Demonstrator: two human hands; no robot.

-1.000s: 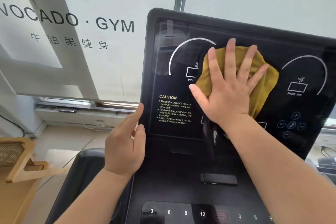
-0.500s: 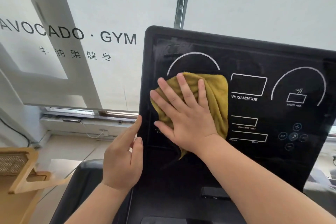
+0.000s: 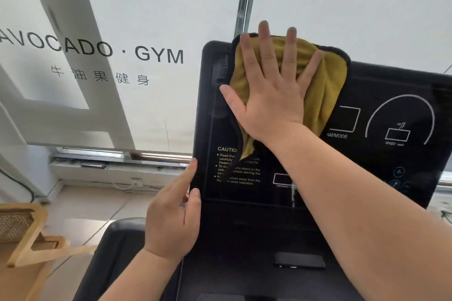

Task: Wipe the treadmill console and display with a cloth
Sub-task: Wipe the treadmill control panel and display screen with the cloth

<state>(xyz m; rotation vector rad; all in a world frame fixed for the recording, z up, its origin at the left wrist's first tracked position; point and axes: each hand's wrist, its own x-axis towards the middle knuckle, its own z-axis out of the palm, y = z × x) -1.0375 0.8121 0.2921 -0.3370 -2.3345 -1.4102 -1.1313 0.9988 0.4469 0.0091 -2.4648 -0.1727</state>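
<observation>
The black treadmill console (image 3: 381, 178) fills the right half of the view, its glossy display bearing white dials and a yellow caution label. My right hand (image 3: 269, 95) lies flat, fingers spread, pressing a mustard-yellow cloth (image 3: 325, 85) against the display's upper left corner; the cloth reaches over the top edge. My left hand (image 3: 173, 217) holds the console's left edge, thumb on the front face and fingers along the side.
A frosted window with "AVOCADO · GYM" lettering (image 3: 93, 49) stands behind the console. A light wooden chair (image 3: 27, 234) sits at the lower left. The treadmill's dark side rail (image 3: 115, 252) runs below my left hand. A black slot (image 3: 299, 260) lies on the lower console.
My right hand slid the cloth from the display's middle to the left, then up to the top left corner. My left hand stayed on the console's left edge.
</observation>
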